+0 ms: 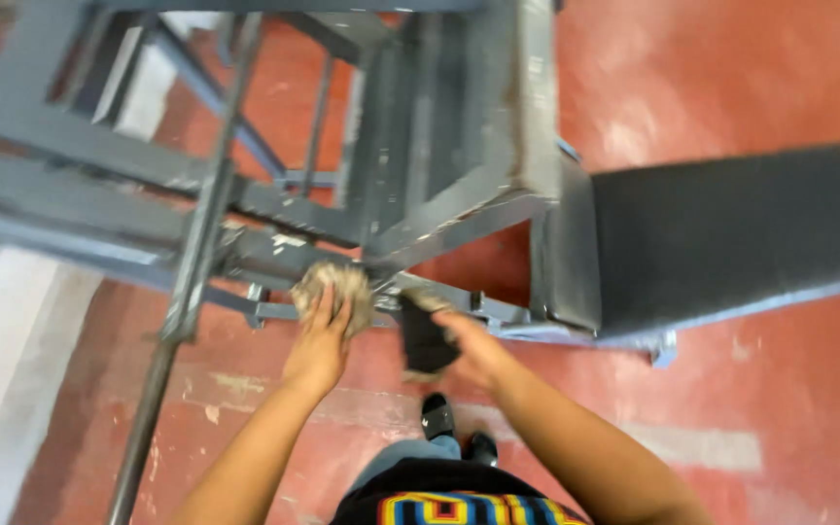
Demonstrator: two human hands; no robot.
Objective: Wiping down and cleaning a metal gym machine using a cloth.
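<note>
Seen from above, the person stands on a worn red-painted concrete floor (789, 78) with faded pale stripes, facing a grey-painted welded steel frame (459, 136) that fills the upper left and centre of the frame. A dark flat panel (741, 228) juts out from it toward the right edge.

The left hand (321, 340), just left of centre, is pressed palm-down with its fingers curled over a crumpled beige-grey rag (334, 287), which lies against a low crossbar of the frame where several bars meet. The right hand (473, 345), just right of centre, is closed on a dark, nearly black piece of cloth (423, 340) that hangs from its fingers, close to the same joint but seemingly not pressed onto the metal (the blur makes it hard to tell whether it touches).

Judging from this, the step in hand is wiping the lower members of the frame, with the pale rag doing the rubbing at the joint. The next stroke would call for keeping firm palm pressure while following the narrow crossbar, and for reaching around the thin steel rod (192, 282) that slants down the left of the frame. The person's dark shoes (437, 416) show at bottom centre, close under the work.
</note>
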